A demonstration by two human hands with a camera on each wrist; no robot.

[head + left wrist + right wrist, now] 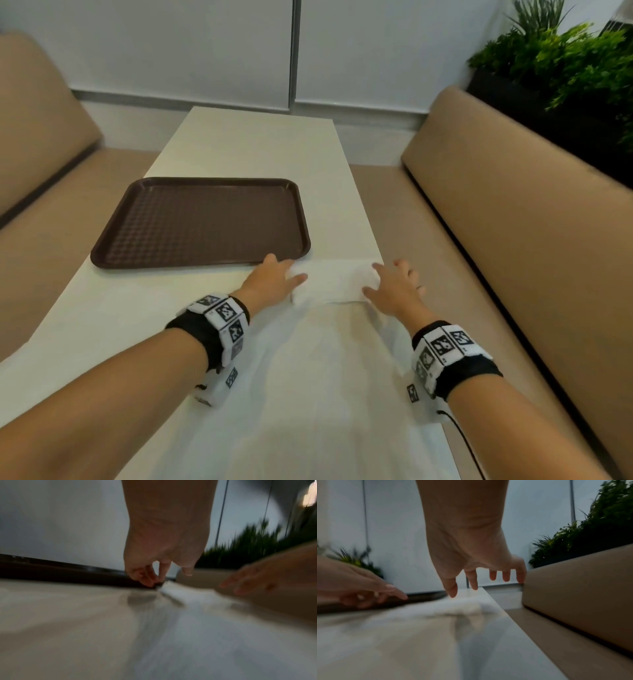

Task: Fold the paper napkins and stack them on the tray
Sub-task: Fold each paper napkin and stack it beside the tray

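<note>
Head view was taken over a long pale table; nearest the camera, two forearms with marker-patterned wrist bands were stretched forward; a large white sheet was spread on the table between them; beyond it a white paper napkin lay flat near the table's right edge, just beside the near right corner of the tray; the left hand was set on the napkin's left end, its fingers loosely curled with their tips at the paper's corner, though whether the paper was pinched could not be told through the blur; the right hand was held at the right end, fingers spread wide and relaxed, nothing gripped; the brown tray was seen bare, left of centre; tan benches were placed on both sides; green plants were seen far right.
</note>
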